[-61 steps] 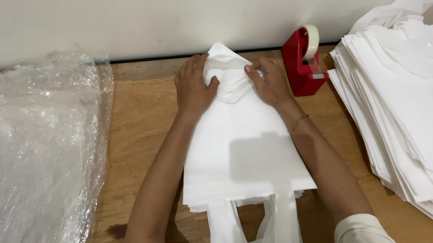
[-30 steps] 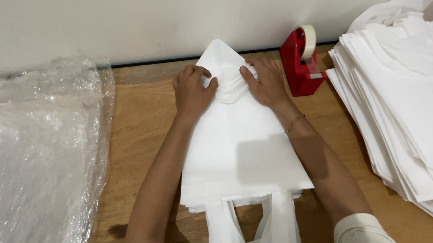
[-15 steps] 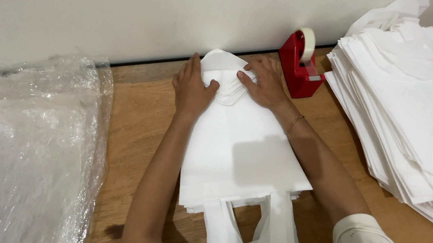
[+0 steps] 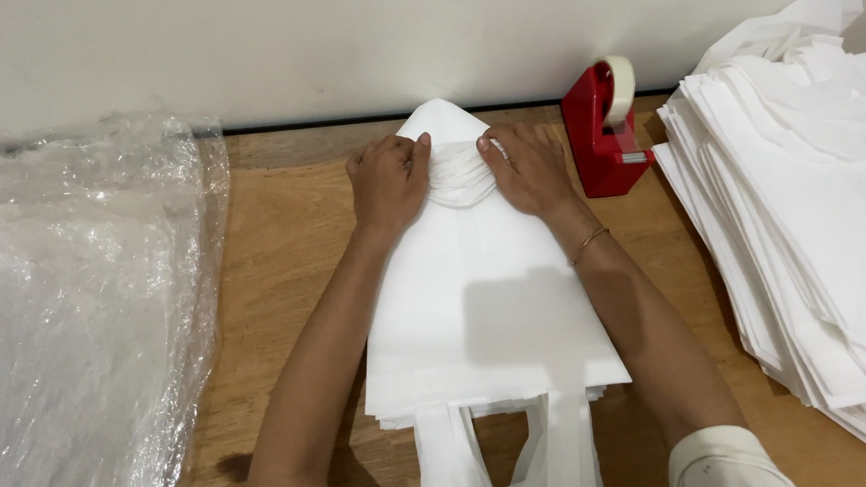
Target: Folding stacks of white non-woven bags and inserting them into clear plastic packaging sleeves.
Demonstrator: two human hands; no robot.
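Note:
A flat stack of white carrier bags (image 4: 488, 320) lies on the wooden table (image 4: 293, 252) in front of me, handles hanging toward me. Its far end is folded to a point and bunched into gathers. My left hand (image 4: 389, 181) pinches the bunched fabric from the left. My right hand (image 4: 529, 167) presses and grips the same gathers from the right. Both hands rest on the stack's far end, close to the wall.
A red tape dispenser (image 4: 604, 133) with a pale roll stands just right of my right hand. A tall pile of white bags (image 4: 812, 210) fills the right side. Crumpled clear plastic wrap (image 4: 67, 326) covers the left of the table.
Both hands have drawn closer together at the far end of the stack, gathering the fabric tighter. The folded point stands out more above them.

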